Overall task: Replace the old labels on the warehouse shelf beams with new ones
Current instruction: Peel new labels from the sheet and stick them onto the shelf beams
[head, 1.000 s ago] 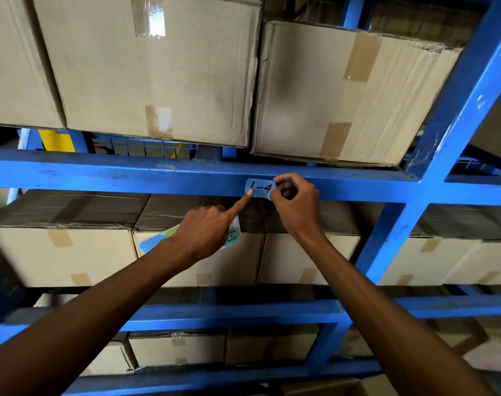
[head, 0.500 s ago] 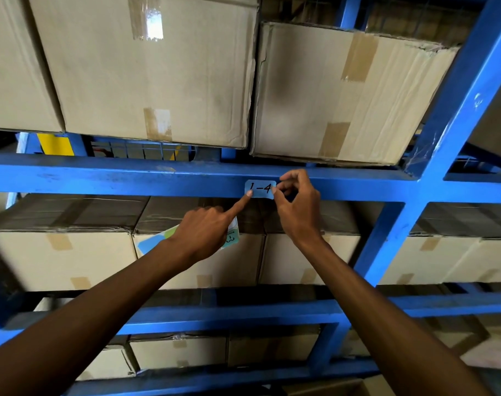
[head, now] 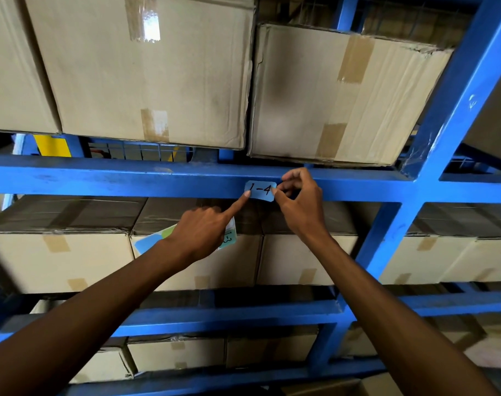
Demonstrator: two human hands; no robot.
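Blue steel warehouse rack [head: 455, 115] across the whole view, seen from below, with a slanted upright at right. Large taped cardboard boxes [head: 146, 72] on the top level, one with a crushed, torn corner [head: 349, 95] just right of centre; smaller cartons [head: 58, 258] in rows on the levels below. Horizontal shelf beam [head: 100, 178] at mid height, scuffed in places. Two bare forearms up from the bottom edge toward that beam. Left hand [head: 200, 232] mostly curled, index finger alone stretched out, its tip pressed on the lower left corner of the label; remaining fingers closed in a grip on a sheet of labels [head: 149, 241], pale blue and green patches visible behind the palm. Right hand [head: 300, 204] at the label's right end, thumb and forefinger tips pinched together on its edge, other fingers bent loosely above. Small light-blue label [head: 259, 190] on the beam's front face, handwritten "1-4" in black, rounded corners, slightly tilted, lower edge overhanging the beam's underside.
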